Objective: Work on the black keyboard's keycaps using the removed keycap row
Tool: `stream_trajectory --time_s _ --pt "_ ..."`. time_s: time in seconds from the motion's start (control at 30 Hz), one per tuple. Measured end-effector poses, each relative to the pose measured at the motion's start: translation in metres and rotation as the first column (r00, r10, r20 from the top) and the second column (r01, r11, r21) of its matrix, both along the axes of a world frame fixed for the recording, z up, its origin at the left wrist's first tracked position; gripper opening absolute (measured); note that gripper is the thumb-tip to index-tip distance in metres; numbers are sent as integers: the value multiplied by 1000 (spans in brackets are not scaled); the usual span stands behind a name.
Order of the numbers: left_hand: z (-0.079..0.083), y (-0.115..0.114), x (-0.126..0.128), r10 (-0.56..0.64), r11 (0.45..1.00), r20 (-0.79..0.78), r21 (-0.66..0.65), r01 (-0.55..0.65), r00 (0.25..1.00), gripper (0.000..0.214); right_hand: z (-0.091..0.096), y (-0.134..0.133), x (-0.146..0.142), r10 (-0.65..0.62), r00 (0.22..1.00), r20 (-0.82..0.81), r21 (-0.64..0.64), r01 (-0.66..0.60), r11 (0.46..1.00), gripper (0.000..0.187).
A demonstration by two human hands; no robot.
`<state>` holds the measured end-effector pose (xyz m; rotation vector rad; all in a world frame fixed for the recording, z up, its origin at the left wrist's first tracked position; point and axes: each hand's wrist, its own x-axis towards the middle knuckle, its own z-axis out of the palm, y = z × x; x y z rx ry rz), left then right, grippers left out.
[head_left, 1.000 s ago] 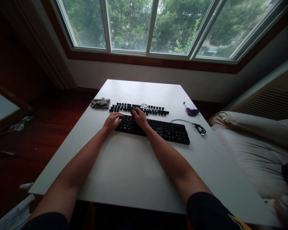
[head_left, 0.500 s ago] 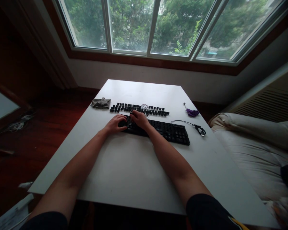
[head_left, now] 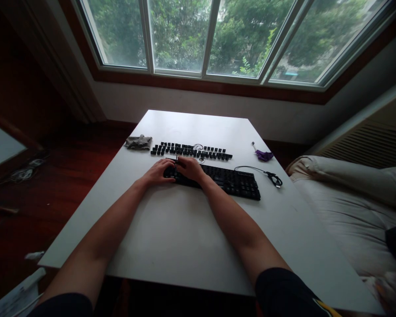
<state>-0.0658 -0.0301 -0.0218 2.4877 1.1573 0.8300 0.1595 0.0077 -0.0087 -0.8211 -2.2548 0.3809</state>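
A black keyboard [head_left: 232, 181] lies slanted across the white table. My left hand [head_left: 156, 172] is curled around its left end, with the thumb along the near edge and the fingers toward the far side. Over the keyboard's left part, my right hand [head_left: 190, 167] has its fingers drawn together, pointing down and left close to my left fingertips. A small dark thing seems to be at those fingertips, too small to name. Beyond the keyboard, loose black keycaps [head_left: 211, 155] stand in rows, with a thin ring-shaped item [head_left: 198, 146] among them.
On the left of the white table [head_left: 171, 233] is a crumpled grey cloth [head_left: 139, 142]. To the right lie a brush-like stick [head_left: 254, 145], a purple cloth [head_left: 264, 155] and a coiled cable [head_left: 275, 179]. A cushioned seat [head_left: 343, 207] stands beside the table.
My right hand has moved slightly left and down toward the keyboard's left part, nearer my left hand. My left hand has hardly moved, and the keyboard stays in place.
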Motion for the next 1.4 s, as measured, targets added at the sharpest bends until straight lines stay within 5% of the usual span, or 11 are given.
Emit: stream_trajectory --time_s 0.17,0.43,0.63,1.4 --pt "3 -1 0 33 999 -14 -25 -33 999 55 -3 -8 -4 -91 993 -78 -10 90 996 25" --pt "0 -1 0 66 998 9 -12 -65 998 44 8 -3 -7 -297 857 -420 -408 114 906 33" --pt "-2 1 5 155 988 127 -14 -155 980 34 3 -8 -14 -250 881 -403 -431 59 901 32" --pt "-3 4 9 157 952 439 -304 -18 885 29 -9 2 -19 -189 869 -457 -500 -75 863 37"
